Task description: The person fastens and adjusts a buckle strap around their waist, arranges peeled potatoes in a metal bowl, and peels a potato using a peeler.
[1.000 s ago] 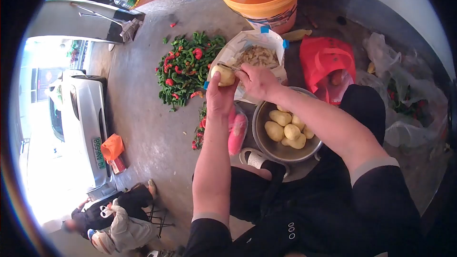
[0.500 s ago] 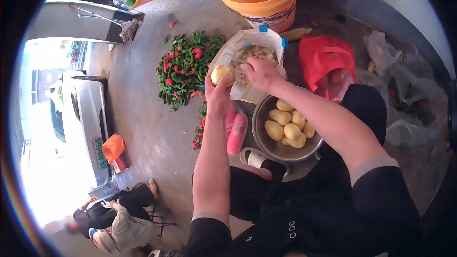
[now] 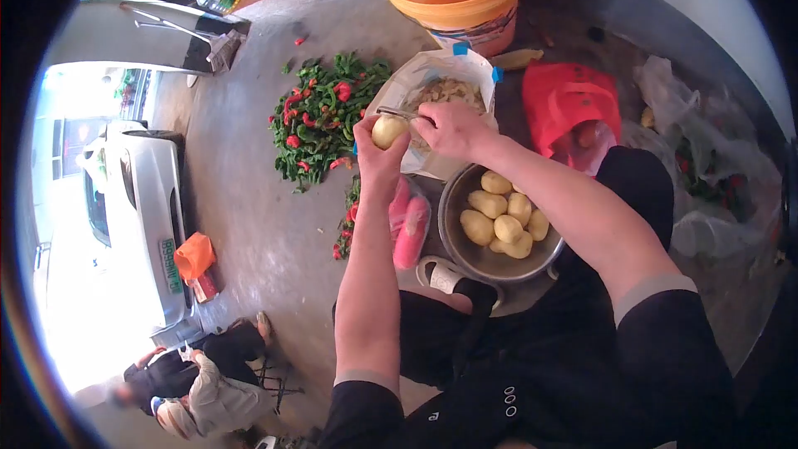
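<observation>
My left hand (image 3: 381, 158) is wrapped round a pale peeled potato (image 3: 388, 132), held upright over the near left edge of a paper-lined bag (image 3: 397, 91). Closed on the handle of a metal peeler (image 3: 397, 112), my right hand (image 3: 453, 130) holds its blade against the potato's top. Peelings (image 3: 453, 91) lie inside the bag beneath. Several peeled potatoes (image 3: 508, 230) rest in a metal bowl (image 3: 453, 241) below my right forearm.
Green and red peppers (image 3: 320, 116) are heaped on the floor at the left. An orange bucket (image 3: 490, 12) stands beyond the bag. At the right are a red bag (image 3: 561, 91) and clear plastic bags (image 3: 706, 216). Two people (image 3: 220, 395) sit at the lower left, near a white car (image 3: 150, 216).
My right hand has moved from over the peelings back to the potato, bringing the peeler onto its top. The left hand still holds the potato in nearly the same place.
</observation>
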A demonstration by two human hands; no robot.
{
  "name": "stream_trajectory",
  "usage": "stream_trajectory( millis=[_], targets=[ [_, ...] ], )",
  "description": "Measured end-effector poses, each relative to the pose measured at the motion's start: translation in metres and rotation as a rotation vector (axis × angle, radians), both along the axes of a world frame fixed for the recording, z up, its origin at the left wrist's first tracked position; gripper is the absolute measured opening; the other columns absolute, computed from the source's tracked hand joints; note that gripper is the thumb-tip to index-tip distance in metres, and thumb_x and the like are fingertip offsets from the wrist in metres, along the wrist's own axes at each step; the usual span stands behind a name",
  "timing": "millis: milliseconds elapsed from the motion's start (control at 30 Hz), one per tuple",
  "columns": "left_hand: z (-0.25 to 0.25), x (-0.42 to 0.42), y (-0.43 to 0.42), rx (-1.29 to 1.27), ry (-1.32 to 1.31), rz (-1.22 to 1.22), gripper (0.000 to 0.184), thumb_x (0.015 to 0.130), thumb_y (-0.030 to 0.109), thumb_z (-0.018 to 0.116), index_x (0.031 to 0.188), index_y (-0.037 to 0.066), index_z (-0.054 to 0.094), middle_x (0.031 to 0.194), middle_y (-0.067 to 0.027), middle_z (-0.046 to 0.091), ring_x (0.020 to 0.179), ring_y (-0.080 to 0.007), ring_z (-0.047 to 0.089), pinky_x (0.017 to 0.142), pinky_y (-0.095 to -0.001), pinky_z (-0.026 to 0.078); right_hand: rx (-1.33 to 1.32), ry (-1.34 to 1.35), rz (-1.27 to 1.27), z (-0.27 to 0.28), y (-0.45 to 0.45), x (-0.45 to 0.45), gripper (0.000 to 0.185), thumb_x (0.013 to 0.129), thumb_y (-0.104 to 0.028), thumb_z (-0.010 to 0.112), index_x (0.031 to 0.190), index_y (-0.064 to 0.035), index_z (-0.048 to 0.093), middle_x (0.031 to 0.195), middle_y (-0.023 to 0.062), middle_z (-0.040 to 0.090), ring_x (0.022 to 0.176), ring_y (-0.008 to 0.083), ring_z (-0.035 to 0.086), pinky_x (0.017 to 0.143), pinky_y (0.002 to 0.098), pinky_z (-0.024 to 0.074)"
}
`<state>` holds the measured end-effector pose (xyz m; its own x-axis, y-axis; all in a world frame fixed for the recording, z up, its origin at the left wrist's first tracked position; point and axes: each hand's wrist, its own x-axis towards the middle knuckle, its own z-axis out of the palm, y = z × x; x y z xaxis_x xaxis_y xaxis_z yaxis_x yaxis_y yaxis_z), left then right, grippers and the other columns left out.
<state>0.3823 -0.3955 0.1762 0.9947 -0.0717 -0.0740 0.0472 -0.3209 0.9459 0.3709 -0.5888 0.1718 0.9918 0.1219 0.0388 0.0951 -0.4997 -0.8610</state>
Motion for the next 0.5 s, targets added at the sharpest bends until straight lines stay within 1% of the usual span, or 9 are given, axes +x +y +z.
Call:
stream_trajectory(
  millis=[100, 200, 300, 400, 500],
  targets=[
    [0.0, -0.001, -0.004, -0.164, 0.124, 0.017, 0.051, 0.092, 0.014, 0.076, 0.133, 0.004, 0.047, 0.121, -0.0107, 0.058, 0.109, -0.0192, 0.061, 0.096, -0.0343, 0.052, -0.077, 0.098, -0.174, -0.012, -0.011, 0.0, 0.037, 0.1, -0.036, 0.053, 0.101, -0.0018, 0.068, 0.094, 0.0269, 0.07, 0.095, 0.0474, 0.068, 0.084, 0.0559, 0.0529],
    [0.0, -0.004, -0.005, -0.722, 0.277, 0.117, 0.041, 0.102, 0.018, 0.068, 0.134, 0.004, 0.048, 0.126, -0.0141, 0.059, 0.115, -0.0255, 0.063, 0.103, -0.0421, 0.053, -0.006, 0.016, -0.188, -0.012, -0.006, -0.002, 0.036, 0.101, -0.035, 0.054, 0.101, -0.002, 0.068, 0.093, 0.0261, 0.071, 0.093, 0.0473, 0.068, 0.083, 0.0567, 0.0528],
    [-0.007, 0.006, 0.003, -1.016, 0.361, 0.113, 0.037, 0.107, 0.023, 0.059, 0.137, 0.003, 0.049, 0.131, -0.0163, 0.059, 0.12, -0.0302, 0.062, 0.108, -0.0503, 0.052, 0.095, -0.011, -0.128, 0.001, 0.008, -0.011, 0.035, 0.101, -0.035, 0.054, 0.102, -0.0023, 0.067, 0.093, 0.0254, 0.071, 0.092, 0.0469, 0.068, 0.081, 0.0575, 0.0527],
    [-0.014, 0.009, 0.005, -1.114, 0.352, -0.016, 0.041, 0.107, 0.027, 0.06, 0.138, 0.002, 0.049, 0.134, -0.0166, 0.058, 0.124, -0.0308, 0.06, 0.109, -0.0514, 0.05, 0.093, -0.072, -0.061, 0.009, 0.02, -0.022, 0.035, 0.101, -0.035, 0.055, 0.103, -0.0028, 0.067, 0.093, 0.0247, 0.071, 0.091, 0.0461, 0.069, 0.08, 0.0576, 0.0528],
    [-0.014, 0.004, 0.001, -1.006, 0.262, -0.001, 0.042, 0.107, 0.027, 0.061, 0.139, 0.002, 0.05, 0.135, -0.0159, 0.057, 0.125, -0.0314, 0.059, 0.11, -0.0521, 0.05, -0.002, 0.021, -0.116, 0.008, 0.019, -0.018, 0.035, 0.101, -0.036, 0.054, 0.103, -0.0026, 0.066, 0.092, 0.0253, 0.071, 0.092, 0.0463, 0.069, 0.08, 0.0578, 0.0527]
  ],
)
